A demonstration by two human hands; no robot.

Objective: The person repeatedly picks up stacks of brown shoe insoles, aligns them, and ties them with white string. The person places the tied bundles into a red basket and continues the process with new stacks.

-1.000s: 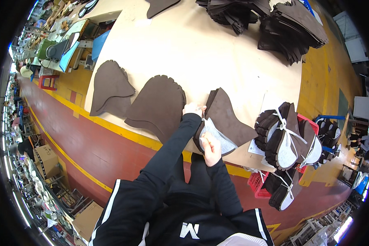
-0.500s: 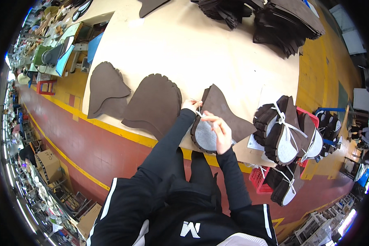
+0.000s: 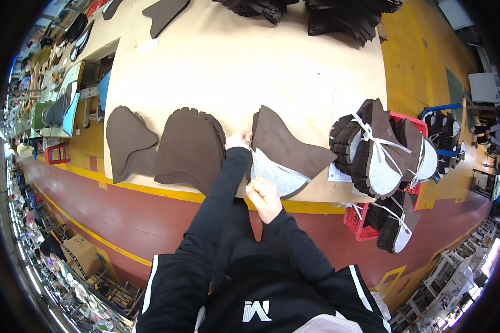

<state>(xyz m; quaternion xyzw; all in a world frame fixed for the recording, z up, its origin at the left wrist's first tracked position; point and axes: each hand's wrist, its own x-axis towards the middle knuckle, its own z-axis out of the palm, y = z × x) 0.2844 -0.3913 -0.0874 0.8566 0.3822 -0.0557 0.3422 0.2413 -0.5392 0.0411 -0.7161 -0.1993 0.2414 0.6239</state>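
In front of me on the table lies a stack of dark brown curved boot-upper pieces point(image 3: 286, 141) with a pale grey piece point(image 3: 268, 173) on its lower part. A white tie strip point(image 3: 291, 172) runs slanting across that pale piece. At the stack's left edge my left hand point(image 3: 238, 140) is closed in a pinch on the strip. Below it, near the table's front edge, my right hand point(image 3: 265, 198) is closed in a fist, with the strip's other length stretched up from it. Fingertip details are too small to make out.
Two untied brown stacks, one at far left point(image 3: 129, 144) and one wider point(image 3: 189, 147), lie to the left. Tied bundles point(image 3: 380, 150) sit at the right by a red crate point(image 3: 361, 222). Dark piles point(image 3: 344, 19) are at the back. A blue-framed rack point(image 3: 441, 127) stands beyond.
My right hand has come down toward my body from over the stack and closed. The strip now stretches taut below my left hand. The whole view has shifted.
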